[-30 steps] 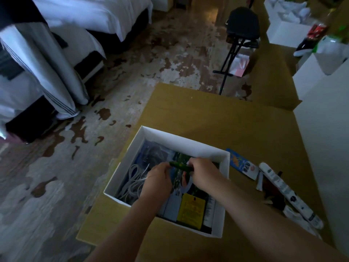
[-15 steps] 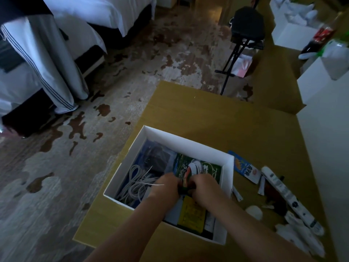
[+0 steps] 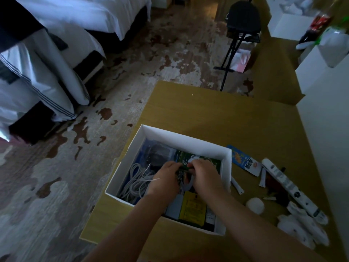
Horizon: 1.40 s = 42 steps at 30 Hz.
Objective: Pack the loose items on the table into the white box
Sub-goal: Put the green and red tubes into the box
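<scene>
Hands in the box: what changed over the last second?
Both hands, left hand and right hand, dipped toward the near side of the white box, then came back up, gripping the small green item throughout. Cord and loose items unchanged.

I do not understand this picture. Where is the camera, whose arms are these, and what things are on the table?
The camera sits on a person's head and looks down, so the two bare arms are that person's own. Both hands, left hand and right hand, are together inside the open white cardboard box, gripping a small dark green object. In the box lie a coiled white cord and a yellow packet. On the tan table beside it wait a blue sachet, a long white tube and a white round pad.
</scene>
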Each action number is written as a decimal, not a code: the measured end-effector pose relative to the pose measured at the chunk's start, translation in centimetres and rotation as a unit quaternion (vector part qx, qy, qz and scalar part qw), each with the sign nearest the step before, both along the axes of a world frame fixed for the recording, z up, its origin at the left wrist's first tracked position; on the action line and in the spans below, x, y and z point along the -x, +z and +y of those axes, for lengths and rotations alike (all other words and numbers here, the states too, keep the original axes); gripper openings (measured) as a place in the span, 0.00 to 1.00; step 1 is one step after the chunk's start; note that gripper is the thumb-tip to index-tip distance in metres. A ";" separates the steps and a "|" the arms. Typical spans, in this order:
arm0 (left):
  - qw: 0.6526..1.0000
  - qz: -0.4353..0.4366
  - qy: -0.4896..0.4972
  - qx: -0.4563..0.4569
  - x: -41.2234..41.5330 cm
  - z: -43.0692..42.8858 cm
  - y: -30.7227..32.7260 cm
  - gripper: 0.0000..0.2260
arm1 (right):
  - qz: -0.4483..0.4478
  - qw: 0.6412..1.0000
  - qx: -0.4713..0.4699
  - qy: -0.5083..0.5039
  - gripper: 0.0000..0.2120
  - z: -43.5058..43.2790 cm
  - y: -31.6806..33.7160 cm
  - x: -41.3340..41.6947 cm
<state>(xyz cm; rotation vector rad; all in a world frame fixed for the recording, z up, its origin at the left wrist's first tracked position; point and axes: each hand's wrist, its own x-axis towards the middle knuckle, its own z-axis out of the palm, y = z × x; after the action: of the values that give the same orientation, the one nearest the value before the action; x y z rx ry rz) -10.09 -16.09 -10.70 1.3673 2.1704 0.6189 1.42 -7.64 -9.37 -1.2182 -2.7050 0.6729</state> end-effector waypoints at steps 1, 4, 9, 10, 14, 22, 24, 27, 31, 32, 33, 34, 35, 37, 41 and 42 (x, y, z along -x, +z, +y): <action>1.000 0.002 -0.009 0.007 -0.1 0.0 0.0 0.23 | -0.012 1.000 0.000 0.007 0.09 -0.1 -0.1 0.0; 0.999 0.000 -0.041 0.034 -0.3 0.0 0.0 0.23 | -0.048 0.998 -0.044 0.000 0.11 0.1 -0.6 -0.1; 0.997 0.001 -0.047 0.058 -0.6 -0.1 0.1 0.17 | -0.105 0.986 -0.088 -0.098 0.09 1.1 -0.2 -0.1; 0.997 0.000 -0.044 0.059 -0.7 -0.1 0.1 0.17 | -0.113 0.985 -0.087 -0.101 0.08 1.2 -0.3 -0.1; 0.998 -0.011 -0.030 0.058 -0.6 -0.2 0.1 0.14 | -0.096 0.988 -0.028 -0.114 0.11 1.6 -0.5 0.0; 0.998 -0.029 -0.035 0.054 -0.6 -0.3 0.4 0.13 | -0.169 0.980 -0.097 0.044 0.12 4.3 0.5 2.2; 0.997 -0.034 -0.038 0.056 -0.6 -0.4 0.5 0.13 | -0.185 0.979 -0.067 0.054 0.12 4.7 0.3 2.3; 0.997 -0.043 -0.031 0.053 -0.6 -0.4 0.4 0.13 | -0.180 0.983 -0.018 0.008 0.13 4.8 -0.6 1.9; 0.997 -0.041 -0.028 0.052 -0.5 0.3 0.9 0.11 | -0.146 0.988 0.002 -0.044 0.14 4.8 -0.7 1.6; 0.998 -0.037 -0.027 0.049 -0.5 0.6 1.1 0.11 | -0.123 0.991 0.016 -0.054 0.09 4.9 -0.2 1.7; 0.998 -0.035 -0.021 0.042 -0.6 0.9 1.3 0.10 | -0.088 0.994 0.030 -0.064 0.05 5.1 0.4 1.6; 0.999 -0.037 -0.013 0.033 -0.8 1.3 1.7 0.11 | -0.050 0.995 0.041 -0.070 0.06 5.4 1.1 1.3; 0.999 -0.041 -0.004 0.025 -1.1 1.7 2.1 0.12 | -0.013 0.997 0.042 -0.065 0.07 5.7 1.8 0.6; 0.999 -0.048 0.009 0.002 -2.1 2.8 3.1 0.13 | 0.071 0.995 0.007 -0.071 0.06 6.5 3.2 -1.6; 0.995 -0.077 0.011 -0.064 -5.9 5.3 5.3 0.11 | 0.178 0.947 -0.022 -0.267 0.03 8.8 3.1 -8.6; 0.994 -0.071 0.000 -0.082 -7.2 5.9 5.7 0.11 | 0.140 0.941 0.000 -0.309 0.04 9.2 2.1 -10.5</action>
<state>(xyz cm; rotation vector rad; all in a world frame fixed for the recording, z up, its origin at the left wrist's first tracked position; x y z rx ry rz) -2.92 -10.15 -4.98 1.3614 2.0427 0.8843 11.94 1.60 -7.22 -1.6955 -1.9298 0.6807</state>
